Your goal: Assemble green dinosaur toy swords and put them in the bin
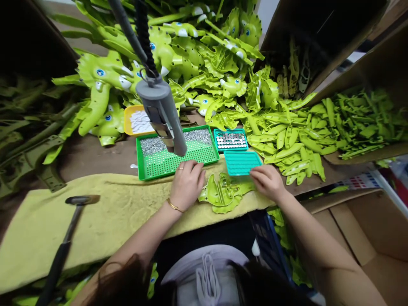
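Observation:
My left hand [188, 182] is curled at the near edge of a green perforated tray [178, 168] holding many small screws. Its fingertips are pressed together, and anything between them is hidden. My right hand [268, 182] pinches at the near right corner of a shallow teal tray [242, 163]; I cannot tell whether it grips the tray or something small. Between both hands, a lime-green plastic toy shell [223, 193] lies hollow side up on a yellow cloth [121, 212]. Another teal tray [231, 139] behind holds rows of small silvery round pieces.
A grey electric screwdriver [162, 114] hangs over the green tray. On the cloth's left lies a hammer [68, 229]. A yellow tray [128, 121] holds white pieces. Green dinosaur heads [105, 72] pile behind; slender green parts [287, 144] heap rightward, beside cardboard boxes [376, 229].

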The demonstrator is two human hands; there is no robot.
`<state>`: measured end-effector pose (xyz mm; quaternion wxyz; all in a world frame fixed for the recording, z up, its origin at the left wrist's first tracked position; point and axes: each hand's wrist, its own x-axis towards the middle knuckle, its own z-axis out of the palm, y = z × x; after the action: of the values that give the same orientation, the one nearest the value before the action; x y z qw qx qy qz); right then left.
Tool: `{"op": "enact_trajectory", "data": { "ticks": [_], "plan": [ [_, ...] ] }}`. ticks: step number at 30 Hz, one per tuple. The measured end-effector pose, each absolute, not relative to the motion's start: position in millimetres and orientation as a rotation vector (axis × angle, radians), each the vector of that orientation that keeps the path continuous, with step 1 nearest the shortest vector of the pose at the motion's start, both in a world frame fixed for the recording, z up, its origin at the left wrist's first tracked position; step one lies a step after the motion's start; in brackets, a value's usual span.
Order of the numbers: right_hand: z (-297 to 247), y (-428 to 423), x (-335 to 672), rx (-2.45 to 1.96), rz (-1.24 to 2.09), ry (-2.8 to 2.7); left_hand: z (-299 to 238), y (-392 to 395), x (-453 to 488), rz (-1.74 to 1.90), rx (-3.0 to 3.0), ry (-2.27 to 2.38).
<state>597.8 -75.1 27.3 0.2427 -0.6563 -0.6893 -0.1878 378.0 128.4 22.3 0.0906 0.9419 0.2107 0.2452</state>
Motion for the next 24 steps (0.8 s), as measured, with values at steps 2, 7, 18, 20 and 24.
{"op": "enact_trajectory", "data": {
  "ticks": [2,7,18,20,24],
  "plan": [
    [25.3,-77.6,595.2,-1.840,-0.363,-1.967,18.0,134.0,379.4,0.678,2.841,0.674],
    [36.1,-14.5,627.8,-2.082,-0.156,-1.868,7.2,148.8,381.7,0.467,2.917,0.690],
    [54.0,81.5,663.0,-2.304,0.130,-2.319,6.5,153.0,355.3,0.464,3.008,0.728],
    [52.2,78.7,662.7,-2.292,0.099,-2.365,7.4,156.5,349.6,0.452,3.036,0.724],
    [48.7,77.0,665.5,-2.270,0.047,-2.407,16.3,153.5,347.7,0.585,3.028,0.732]
  ]
}}
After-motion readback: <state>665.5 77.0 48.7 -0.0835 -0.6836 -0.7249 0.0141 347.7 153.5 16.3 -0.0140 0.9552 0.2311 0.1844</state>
